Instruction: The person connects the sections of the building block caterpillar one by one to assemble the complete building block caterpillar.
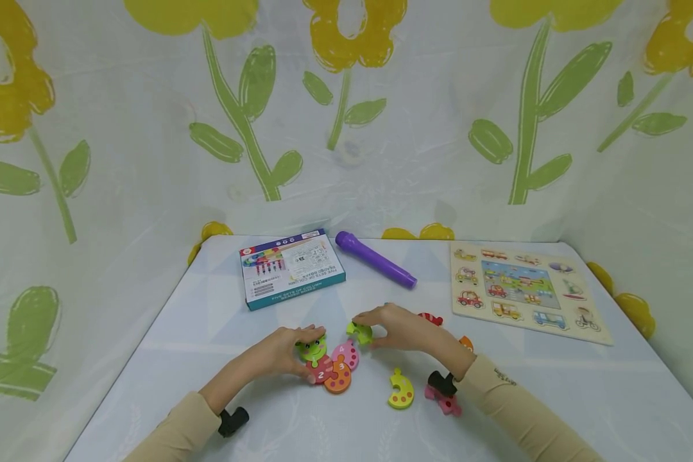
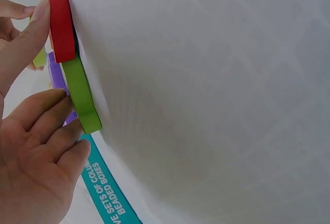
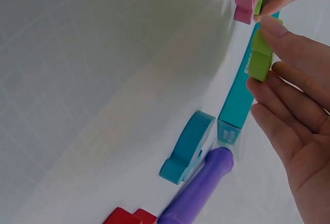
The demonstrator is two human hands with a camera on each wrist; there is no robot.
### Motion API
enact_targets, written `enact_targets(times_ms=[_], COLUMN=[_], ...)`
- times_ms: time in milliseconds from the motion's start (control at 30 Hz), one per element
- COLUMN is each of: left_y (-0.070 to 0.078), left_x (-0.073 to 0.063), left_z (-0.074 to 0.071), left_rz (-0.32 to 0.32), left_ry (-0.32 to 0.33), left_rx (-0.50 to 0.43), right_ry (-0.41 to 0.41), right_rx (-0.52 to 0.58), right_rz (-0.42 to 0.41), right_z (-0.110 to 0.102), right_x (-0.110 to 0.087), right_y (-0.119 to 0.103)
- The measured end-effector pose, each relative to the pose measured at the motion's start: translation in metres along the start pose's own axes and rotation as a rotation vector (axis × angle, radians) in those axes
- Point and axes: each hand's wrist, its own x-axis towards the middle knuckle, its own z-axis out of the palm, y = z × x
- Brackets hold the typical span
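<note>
My left hand [image 1: 274,351] holds the edge of a joined caterpillar puzzle, thumb on the red piece numbered 2 [image 1: 319,367] and fingers at the smiling green head piece [image 1: 314,348]. Linked on from these are an orange piece numbered 3 [image 1: 338,381] and a pink piece numbered 4 [image 1: 350,355]. Just right of the pink one, my right hand [image 1: 401,328] pinches a light green puzzle piece [image 3: 262,56] between thumb and fingers. A yellow spotted piece [image 1: 403,394] lies on the table, nearer to me than the right hand.
Pink pieces [image 1: 447,404] lie beneath the right wrist, with red [image 1: 431,318] and orange [image 1: 466,342] ones beyond the forearm. A blue piece [image 3: 188,147] shows in the right wrist view. Farther back are a bead box [image 1: 294,289], a purple microphone [image 1: 375,258] and a vehicle puzzle board [image 1: 468,256].
</note>
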Motion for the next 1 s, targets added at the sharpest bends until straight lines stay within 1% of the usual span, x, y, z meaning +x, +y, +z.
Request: enact_targets(times_ms=[167,433,700,1000], left_y=[0.001,0.002,0.002,0.000], left_x=[-0.001,-0.003,-0.003,-0.002], left_z=[0.000,-0.001,-0.001,0.000], left_rz=[0.003,0.002,0.001,0.003], left_ry=[0.006,0.007,0.006,0.010], left_rx=[-0.008,-0.013,-0.012,-0.011], right_ry=[-0.020,-0.046,-0.078,-0.124], right_rx=[-0.010,-0.018,-0.027,-0.003], right_rz=[-0.019,-0.003,-0.019,-0.025], right_z=[0.002,0.003,0.001,0.002], right_x=[0.002,0.006,0.010,0.016], right_y=[-0.001,-0.001,0.000,0.001])
